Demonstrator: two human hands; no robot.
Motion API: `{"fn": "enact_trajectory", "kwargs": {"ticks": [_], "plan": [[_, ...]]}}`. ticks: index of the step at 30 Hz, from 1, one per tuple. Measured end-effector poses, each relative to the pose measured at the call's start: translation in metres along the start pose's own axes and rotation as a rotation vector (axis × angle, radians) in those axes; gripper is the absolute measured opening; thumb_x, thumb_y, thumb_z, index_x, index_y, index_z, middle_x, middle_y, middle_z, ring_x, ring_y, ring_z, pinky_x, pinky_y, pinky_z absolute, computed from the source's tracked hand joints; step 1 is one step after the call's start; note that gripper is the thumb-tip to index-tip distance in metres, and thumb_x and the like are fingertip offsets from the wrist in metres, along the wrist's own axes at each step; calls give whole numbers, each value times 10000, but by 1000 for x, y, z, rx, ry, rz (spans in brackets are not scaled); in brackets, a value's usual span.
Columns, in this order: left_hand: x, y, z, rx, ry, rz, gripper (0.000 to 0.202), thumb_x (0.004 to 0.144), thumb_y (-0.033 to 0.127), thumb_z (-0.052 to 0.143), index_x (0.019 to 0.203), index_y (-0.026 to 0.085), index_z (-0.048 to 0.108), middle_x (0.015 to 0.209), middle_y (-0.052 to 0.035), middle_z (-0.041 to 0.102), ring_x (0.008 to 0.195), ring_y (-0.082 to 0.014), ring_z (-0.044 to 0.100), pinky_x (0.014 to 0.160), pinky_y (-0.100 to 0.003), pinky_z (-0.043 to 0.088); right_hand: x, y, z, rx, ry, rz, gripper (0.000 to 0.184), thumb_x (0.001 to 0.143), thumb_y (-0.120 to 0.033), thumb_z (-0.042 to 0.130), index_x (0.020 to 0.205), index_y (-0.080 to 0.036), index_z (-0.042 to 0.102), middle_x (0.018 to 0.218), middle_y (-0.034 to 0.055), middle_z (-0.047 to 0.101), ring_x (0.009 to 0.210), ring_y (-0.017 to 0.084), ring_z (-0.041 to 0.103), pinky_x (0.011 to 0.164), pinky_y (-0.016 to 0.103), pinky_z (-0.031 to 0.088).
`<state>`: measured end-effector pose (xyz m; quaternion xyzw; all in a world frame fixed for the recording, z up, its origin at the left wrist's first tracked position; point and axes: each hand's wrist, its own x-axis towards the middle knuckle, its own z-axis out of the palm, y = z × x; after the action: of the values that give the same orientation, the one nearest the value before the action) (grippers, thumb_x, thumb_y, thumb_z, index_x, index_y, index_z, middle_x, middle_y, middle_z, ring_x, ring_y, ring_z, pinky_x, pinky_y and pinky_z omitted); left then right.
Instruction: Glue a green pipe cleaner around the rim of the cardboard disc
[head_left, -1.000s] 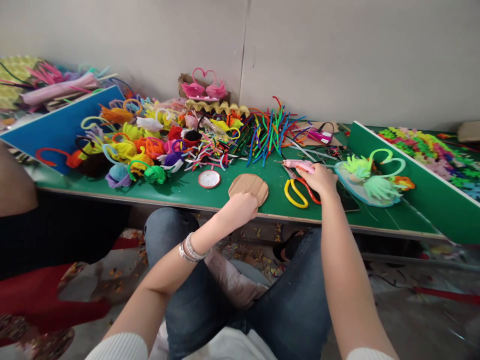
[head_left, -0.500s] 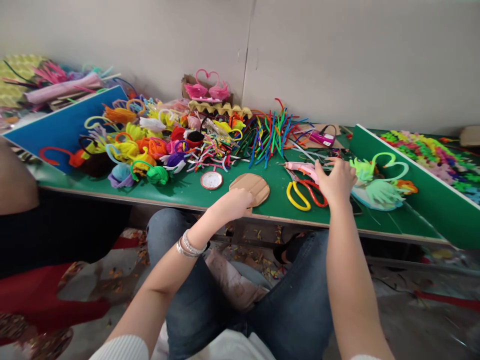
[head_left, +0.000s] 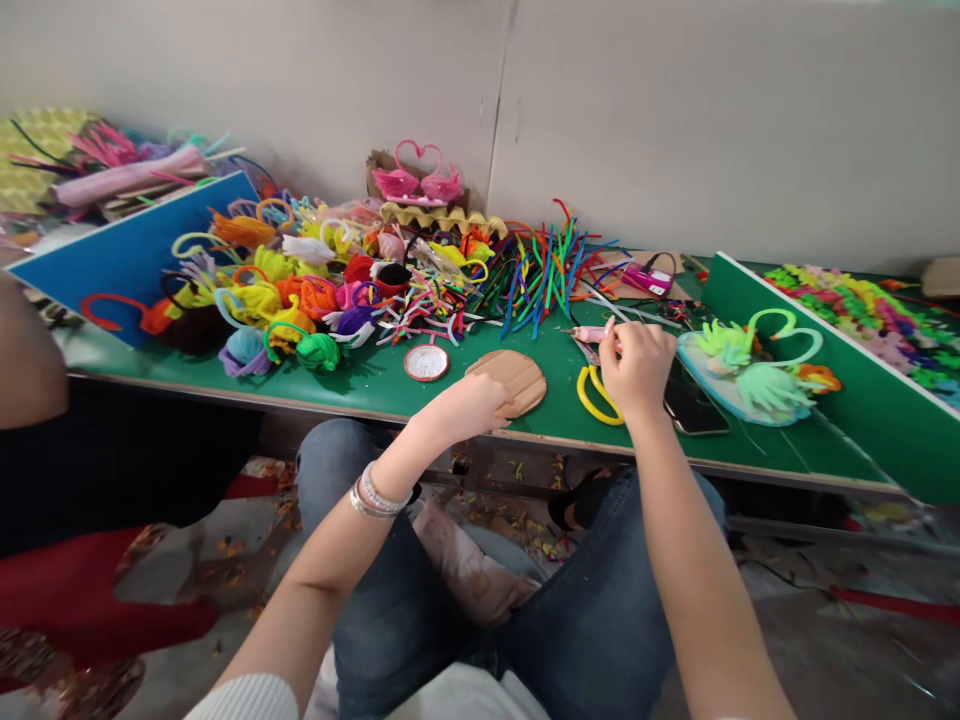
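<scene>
My left hand (head_left: 480, 402) is closed on the near left edge of a round corrugated cardboard disc (head_left: 525, 380), which lies by the front edge of the green table. Its fingertips are partly hidden. My right hand (head_left: 636, 362) is wrapped round a pink glue gun (head_left: 592, 333), whose metal nozzle points left. Beneath that hand lie scissors (head_left: 595, 402) with a yellow handle loop; the rest of them is mostly covered. A dark phone (head_left: 694, 400) rests just right of my right hand.
Pipe-cleaner swans (head_left: 772, 370) stand on a base at right, before a green divider (head_left: 832, 400). Left are a small round white-filled lid (head_left: 426, 362), colourful pipe-cleaner figures (head_left: 262, 300) and a blue board (head_left: 142, 250). Loose pipe cleaners (head_left: 551, 270) lie behind. Another person's arm (head_left: 30, 350) is at far left.
My right hand has moved left and its spread fingers have closed round the glue gun. The phone is now uncovered. My left hand stays at the cardboard disc.
</scene>
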<state>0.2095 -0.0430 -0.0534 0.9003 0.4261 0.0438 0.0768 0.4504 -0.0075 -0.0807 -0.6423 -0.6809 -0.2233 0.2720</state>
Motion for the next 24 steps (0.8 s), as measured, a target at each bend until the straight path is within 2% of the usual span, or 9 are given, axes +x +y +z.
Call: {"fn": "enact_trajectory", "kwargs": {"ticks": [2,4,6,8,9,11,15,19,24], "plan": [[-7,-10,-11,-111,-50,38,311,788,393,622,983,168,712,926,-76,727,870,-191,662,769,-256,487,0,-2,3,-2,20,-48,297,916,-330,342,722,-200,525,744,77,606,797,236,493,742,356,303],[-22,-28,-23,-233,44,-18,326,832,418,565,981,164,706,938,-75,722,859,-188,655,780,-272,485,0,-1,4,1,51,-73,282,911,-322,363,721,-195,529,741,74,606,779,228,486,722,351,292],[-44,-54,-32,-200,293,-194,328,846,435,542,1005,187,685,1025,-73,695,936,-210,629,838,-312,474,0,1,4,6,76,-86,277,916,-310,367,725,-192,531,740,69,609,765,219,482,710,347,286],[-70,-83,-35,-45,585,-477,413,821,456,568,1127,184,619,1191,-120,612,1080,-292,558,894,-407,450,1,3,3,7,91,-95,274,920,-301,369,728,-191,531,736,65,612,757,215,483,703,343,283],[-82,-97,-33,41,661,-621,514,786,475,605,1201,173,570,1264,-159,552,1137,-349,509,906,-466,431,1,3,2,6,94,-100,272,922,-298,371,730,-191,531,734,64,614,754,214,484,700,342,282],[-102,-120,-22,132,662,-815,689,706,520,672,1274,166,507,1328,-212,474,1178,-438,445,904,-560,393,1,4,1,8,90,-110,270,923,-296,373,730,-191,531,726,61,614,750,213,485,695,339,279],[-122,-148,10,51,530,-805,644,733,524,642,1278,209,504,1280,-206,516,1143,-420,499,895,-554,407,1,2,1,2,65,-134,265,920,-286,378,730,-191,535,713,60,613,740,212,484,687,338,270],[-138,-167,33,-46,658,-781,580,759,386,621,1292,211,473,1226,-143,572,1100,-334,561,882,-451,467,1,1,3,0,55,-152,258,918,-281,383,741,-192,549,724,58,622,740,211,488,687,338,266],[-159,-189,47,-286,805,-595,590,665,221,662,1219,147,474,1201,-119,589,1059,-245,587,902,-384,491,0,2,4,-4,32,-167,286,924,-288,374,723,-191,552,713,58,614,740,209,484,686,338,263]]}}
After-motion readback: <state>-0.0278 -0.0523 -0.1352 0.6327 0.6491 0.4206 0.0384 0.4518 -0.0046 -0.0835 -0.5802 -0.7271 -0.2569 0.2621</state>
